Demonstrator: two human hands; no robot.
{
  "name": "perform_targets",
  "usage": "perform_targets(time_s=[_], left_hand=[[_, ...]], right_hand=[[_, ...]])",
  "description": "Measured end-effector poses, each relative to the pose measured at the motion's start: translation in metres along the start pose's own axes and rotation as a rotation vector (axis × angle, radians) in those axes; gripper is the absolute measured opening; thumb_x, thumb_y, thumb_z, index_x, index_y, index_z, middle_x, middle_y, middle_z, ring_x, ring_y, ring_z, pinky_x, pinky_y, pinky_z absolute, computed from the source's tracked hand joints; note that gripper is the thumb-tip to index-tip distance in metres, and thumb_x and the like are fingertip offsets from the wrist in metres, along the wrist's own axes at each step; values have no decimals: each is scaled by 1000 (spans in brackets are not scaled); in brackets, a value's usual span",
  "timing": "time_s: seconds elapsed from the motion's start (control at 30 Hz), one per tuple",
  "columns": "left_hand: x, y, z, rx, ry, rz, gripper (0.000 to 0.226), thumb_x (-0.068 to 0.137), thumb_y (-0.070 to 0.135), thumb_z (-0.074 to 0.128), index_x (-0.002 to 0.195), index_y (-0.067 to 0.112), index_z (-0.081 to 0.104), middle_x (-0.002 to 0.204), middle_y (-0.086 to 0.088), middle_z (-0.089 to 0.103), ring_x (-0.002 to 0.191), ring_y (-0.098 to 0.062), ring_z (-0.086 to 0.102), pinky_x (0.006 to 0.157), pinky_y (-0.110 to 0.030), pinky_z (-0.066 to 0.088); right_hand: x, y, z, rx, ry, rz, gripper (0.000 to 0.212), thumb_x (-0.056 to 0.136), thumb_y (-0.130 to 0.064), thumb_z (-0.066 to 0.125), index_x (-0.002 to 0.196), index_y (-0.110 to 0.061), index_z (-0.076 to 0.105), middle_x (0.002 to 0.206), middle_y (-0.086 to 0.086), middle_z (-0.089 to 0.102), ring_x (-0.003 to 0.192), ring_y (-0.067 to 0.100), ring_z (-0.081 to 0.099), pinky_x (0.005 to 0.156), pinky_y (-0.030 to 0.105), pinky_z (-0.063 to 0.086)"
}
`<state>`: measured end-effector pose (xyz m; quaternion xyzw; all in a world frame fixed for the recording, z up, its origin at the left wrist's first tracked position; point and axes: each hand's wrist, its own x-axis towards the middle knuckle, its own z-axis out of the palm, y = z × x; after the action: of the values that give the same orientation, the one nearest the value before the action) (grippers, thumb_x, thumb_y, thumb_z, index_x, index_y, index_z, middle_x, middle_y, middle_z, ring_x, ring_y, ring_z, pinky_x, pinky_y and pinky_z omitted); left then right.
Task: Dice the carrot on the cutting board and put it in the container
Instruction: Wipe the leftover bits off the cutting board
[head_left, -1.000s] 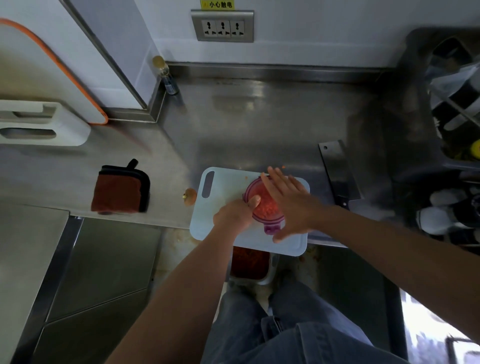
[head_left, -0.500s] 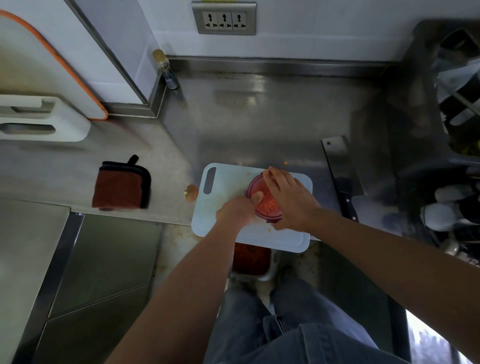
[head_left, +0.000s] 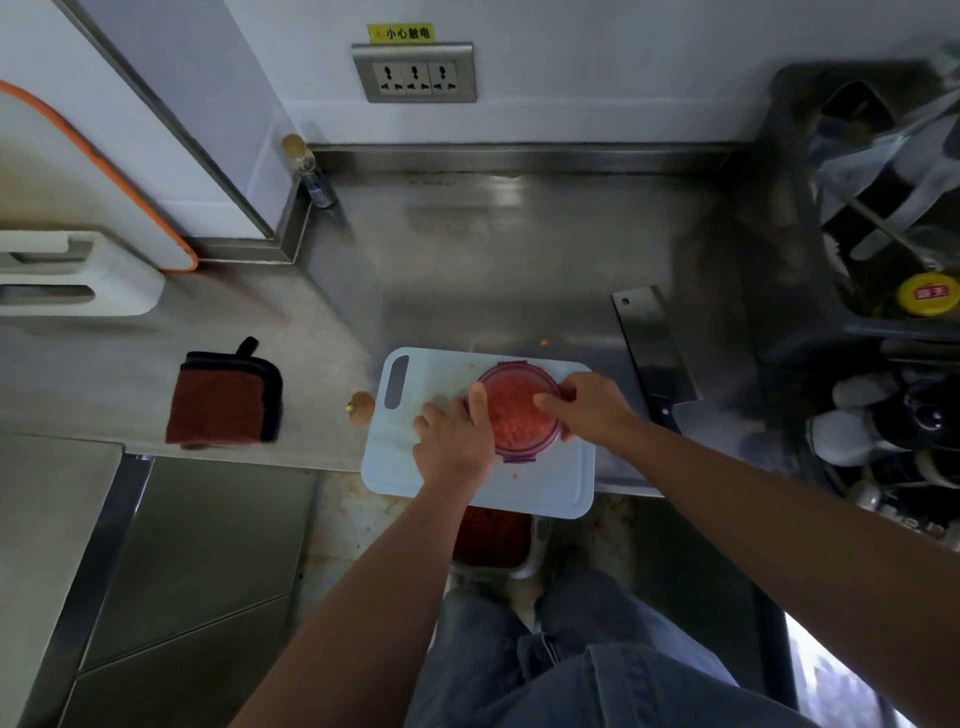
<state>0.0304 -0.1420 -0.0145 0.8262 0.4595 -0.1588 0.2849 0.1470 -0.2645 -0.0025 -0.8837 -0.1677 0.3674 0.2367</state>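
Carrot dice (head_left: 514, 415) fill the round container (head_left: 511, 365), which stands on the cutting board (head_left: 545, 493) toward its far right corner. The left hand (head_left: 454, 441) curls against its left side with the thumb on top, and the right hand (head_left: 592, 410) curls over the right rim. Dicing looks done and sealing seems to be the step in hand. Next, press the purple clips down evenly without tipping it off the board.

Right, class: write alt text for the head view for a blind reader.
The left hand and right hand hold a purple-rimmed container of diced carrot on a white cutting board; a cleaver lies right of it on the counter.
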Motion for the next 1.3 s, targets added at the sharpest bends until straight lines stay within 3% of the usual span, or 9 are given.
perform_targets(time_s=[0.17,0.3,0.47,0.67,0.87,0.97,1.13,1.2,1.3], left_hand=[[0,13,3,-114,-1,-68,61,103,49,8,153,18,26,148,-17,29,136,-35,26,110,-50,26],[-8,29,7,-52,-110,-68,70,99,59,3,153,22,29,162,-12,4,149,-31,2,116,-58,14],[-11,48,22,74,-225,-22,67,100,58,9,157,23,3,162,-13,-18,149,-32,-15,118,-60,8],[-11,48,28,92,-197,-22,69,100,58,7,157,19,1,162,-13,-19,149,-32,-16,117,-60,8],[-8,34,23,176,-148,72,61,103,51,14,155,20,16,161,-14,1,148,-34,5,113,-54,26],[-3,19,11,217,-33,187,54,104,44,26,150,17,32,156,-15,20,140,-33,23,110,-47,34],[17,-11,-2,361,-43,248,74,97,44,50,156,28,8,164,-7,-7,151,-29,-8,120,-49,9],[22,-21,-4,338,-80,250,84,93,43,59,156,28,5,164,-6,-9,151,-28,-6,121,-50,13],[24,-32,-3,374,-30,303,92,88,49,64,156,29,5,164,-4,-2,151,-28,4,118,-47,23]], right_hand=[[3,13,-15,570,-26,179,26,90,-28,68,98,-3,64,97,19,71,81,28,72,84,39,58],[13,29,-45,1105,218,315,44,90,-17,68,119,12,54,114,20,62,86,28,66,81,40,56],[19,50,-81,1290,398,418,39,91,-16,67,123,3,55,112,17,59,75,23,64,80,38,58],[25,61,-96,1451,455,455,39,95,-12,61,131,-2,50,117,16,60,67,20,60,83,36,57],[25,59,-73,1240,364,580,23,95,-27,53,100,-5,59,80,12,60,54,18,54,50,31,53],[19,45,-43,928,295,369,17,95,-15,47,82,-10,56,73,9,57,62,23,57,57,33,53],[22,34,-8,248,147,-166,38,98,-16,47,136,-18,44,135,7,46,114,29,54,91,38,47],[34,30,7,-5,126,-236,57,100,-18,44,152,-11,22,159,10,19,144,28,25,113,36,27],[45,28,29,-263,137,-202,70,101,-24,40,154,-4,-2,162,12,-9,149,23,-11,119,36,-9]])
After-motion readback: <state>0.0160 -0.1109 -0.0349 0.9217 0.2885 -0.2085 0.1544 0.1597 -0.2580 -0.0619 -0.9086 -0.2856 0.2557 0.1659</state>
